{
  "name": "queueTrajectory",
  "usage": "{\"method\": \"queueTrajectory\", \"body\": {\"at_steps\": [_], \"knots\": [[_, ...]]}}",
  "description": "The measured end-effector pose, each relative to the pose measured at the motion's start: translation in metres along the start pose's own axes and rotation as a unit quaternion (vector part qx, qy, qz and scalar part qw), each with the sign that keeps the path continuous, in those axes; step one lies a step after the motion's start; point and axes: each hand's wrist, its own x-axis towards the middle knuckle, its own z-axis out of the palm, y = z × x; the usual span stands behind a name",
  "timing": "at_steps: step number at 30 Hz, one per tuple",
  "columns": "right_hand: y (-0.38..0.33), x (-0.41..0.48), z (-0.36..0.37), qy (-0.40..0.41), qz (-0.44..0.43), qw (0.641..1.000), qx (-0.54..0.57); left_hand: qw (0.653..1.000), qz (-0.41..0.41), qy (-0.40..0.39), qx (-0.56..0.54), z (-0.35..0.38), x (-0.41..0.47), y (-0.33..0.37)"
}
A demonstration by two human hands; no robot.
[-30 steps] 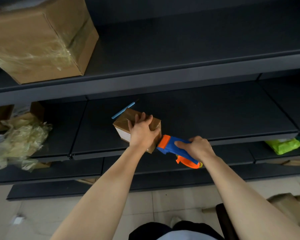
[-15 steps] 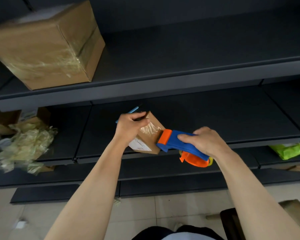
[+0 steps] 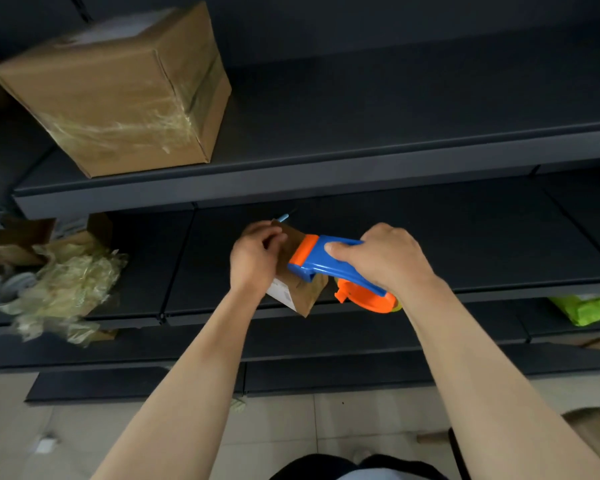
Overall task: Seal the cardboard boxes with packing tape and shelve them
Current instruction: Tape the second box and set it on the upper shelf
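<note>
Head view, looking down at dark metal shelving. A small cardboard box (image 3: 305,297) is held tilted, one corner lowest, at the front edge of the middle shelf (image 3: 447,237), about midway along it; whether it rests on the shelf cannot be told. The box is plain brown, with a white label on its lower left face; the print on the label is too small to read.

The left hand (image 3: 255,259) grips the box's far upper corner, fingers curled over the top. The right hand (image 3: 385,259) holds a tape dispenser (image 3: 326,263), fingers wrapped round its blue handle and thumb laid along the side. The dispenser's orange roller touches the upper face of the box; an orange wheel sits below the wrist. No brand shows on the dispenser.

A large cardboard box (image 3: 118,98) stands toward the left end of the upper shelf (image 3: 378,109), with glossy, wrinkled clear tape across its front face and a strip over one edge.

A blue stick-like object (image 3: 284,216) lies on the middle shelf just behind the left hand. Crumpled clear plastic (image 3: 66,285) spills over the shelf's left end. A green packet (image 3: 589,308) lies on a lower shelf at the right.
</note>
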Motion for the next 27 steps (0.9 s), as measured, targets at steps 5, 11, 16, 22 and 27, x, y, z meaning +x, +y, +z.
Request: {"method": "queueTrajectory", "body": {"at_steps": [5,11,16,22,27], "knots": [[0.007,0.007,0.000,-0.019,0.021,0.999,0.033,0.996,-0.031,-0.079,-0.011,0.005,0.010,-0.001],[0.058,-0.002,-0.005,-0.040,0.057,0.995,0.076,0.995,-0.030,-0.092,0.007,0.010,0.022,0.001],[0.098,-0.014,0.014,-0.085,0.119,0.984,0.100,0.996,-0.012,-0.089,0.025,0.011,0.020,-0.001],[0.059,0.003,0.054,-0.094,0.101,0.986,0.097,0.934,0.112,-0.033,0.336,0.010,0.013,0.007],[0.058,0.008,0.057,-0.086,0.106,0.987,0.082,0.931,0.069,-0.109,0.341,0.017,0.002,0.017]]}}
